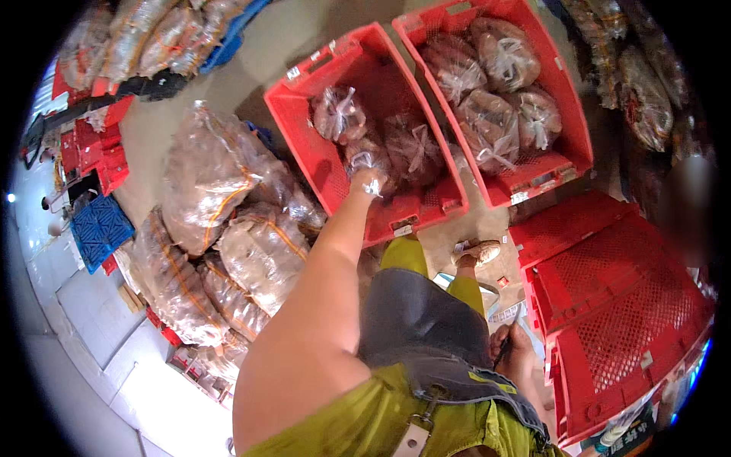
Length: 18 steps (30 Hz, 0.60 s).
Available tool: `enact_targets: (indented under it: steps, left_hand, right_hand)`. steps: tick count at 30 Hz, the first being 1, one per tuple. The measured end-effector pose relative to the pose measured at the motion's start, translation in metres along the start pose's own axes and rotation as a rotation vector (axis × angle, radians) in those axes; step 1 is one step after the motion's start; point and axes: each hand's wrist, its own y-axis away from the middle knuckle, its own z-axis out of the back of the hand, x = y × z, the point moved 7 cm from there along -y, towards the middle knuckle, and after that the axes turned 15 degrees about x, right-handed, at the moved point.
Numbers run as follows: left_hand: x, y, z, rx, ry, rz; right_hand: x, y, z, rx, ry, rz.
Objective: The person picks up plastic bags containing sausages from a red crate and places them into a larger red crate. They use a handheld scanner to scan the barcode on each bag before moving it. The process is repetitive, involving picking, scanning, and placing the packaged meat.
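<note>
My left hand [370, 178] reaches down into a red plastic crate [302, 137] and grips the gathered top of a clear plastic bag [365, 157] with brownish contents. Its fingers are partly hidden in the plastic. Two more knotted bags lie in that crate, one at the upper left [340, 114] and one to the right [412, 148]. Low at my right side, my right hand [514, 343] is closed around a dark slender object [502, 349], whose kind I cannot tell.
Beside it, a second red crate [577, 125] holds several knotted bags [505, 54]. Large filled plastic sacks [208, 171] are piled at the left. Stacked red crates [617, 285] stand close at the right. A blue plastic pallet [103, 231] and distant people are at far left.
</note>
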Motion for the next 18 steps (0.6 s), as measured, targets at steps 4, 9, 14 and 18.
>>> enact_targets:
  steps: [4,9,14,18]
  left_hand:
    - [-0.012,-0.075,-0.012,-0.255,0.011,-0.136]
    - [-0.064,-0.164,-0.037,-0.167,-0.371,-0.037]
    - [-0.081,-0.170,-0.050,-0.161,-0.220,-0.001]
    - [-0.023,-0.185,-0.087,0.095,-0.044,0.063]
  right_hand:
    - [-0.037,-0.038,0.043,-0.147,0.065,-0.105]
    - [-0.074,-0.066,0.069,-0.272,0.039,-0.220]
    - [-0.080,-0.075,0.078,-0.281,0.041,-0.213]
    - [-0.066,-0.077,0.063,-0.276,0.065,-0.164]
